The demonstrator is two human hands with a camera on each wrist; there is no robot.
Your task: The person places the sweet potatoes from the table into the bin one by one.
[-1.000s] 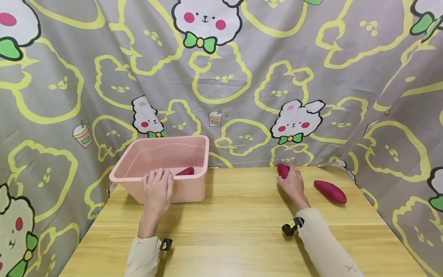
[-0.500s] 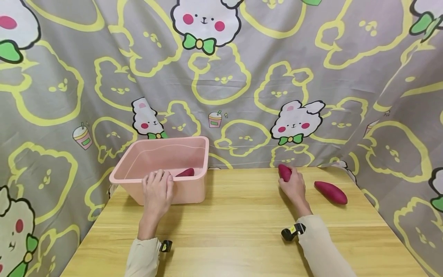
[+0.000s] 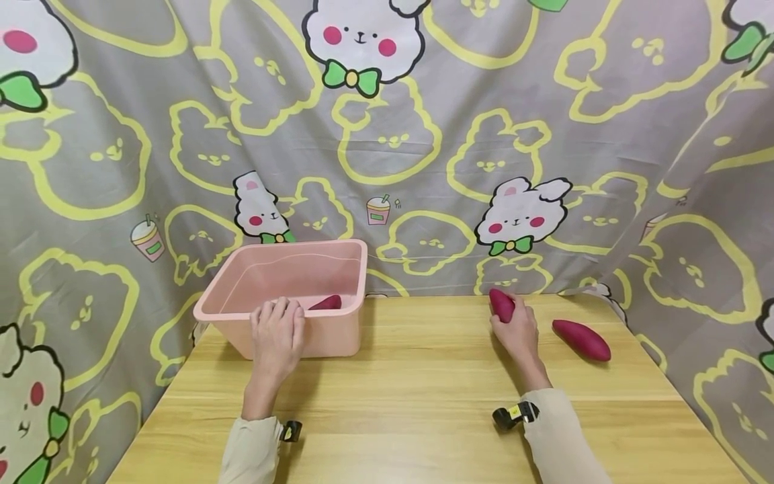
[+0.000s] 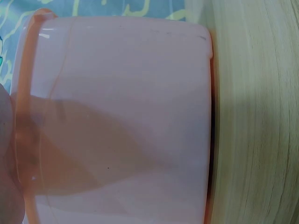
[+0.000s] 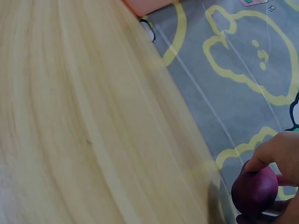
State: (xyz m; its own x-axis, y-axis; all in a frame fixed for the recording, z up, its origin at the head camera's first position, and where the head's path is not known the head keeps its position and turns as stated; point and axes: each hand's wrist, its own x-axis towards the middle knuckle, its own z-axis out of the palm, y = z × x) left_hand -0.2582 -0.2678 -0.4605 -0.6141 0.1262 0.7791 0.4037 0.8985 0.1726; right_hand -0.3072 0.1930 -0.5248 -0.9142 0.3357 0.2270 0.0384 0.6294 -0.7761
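My left hand grips the near rim of a pink plastic bin, its fingers hooked over the edge. Inside the bin lies one purple sweet potato, partly hidden by the near wall. In the left wrist view the bin's outer wall fills most of the picture. Toward the back right of the table, my right hand holds another purple sweet potato between thumb and fingers. In the right wrist view this held sweet potato shows its rounded end. A third sweet potato lies to the right of that hand.
The wooden table ends at the back against a grey curtain with rabbit and bear prints. Curtain also hangs at both sides. Each wrist carries a small black camera, such as the right one.
My right hand has shifted very slightly, still holding the sweet potato, more of which shows now. The left hand stays on the bin's rim.
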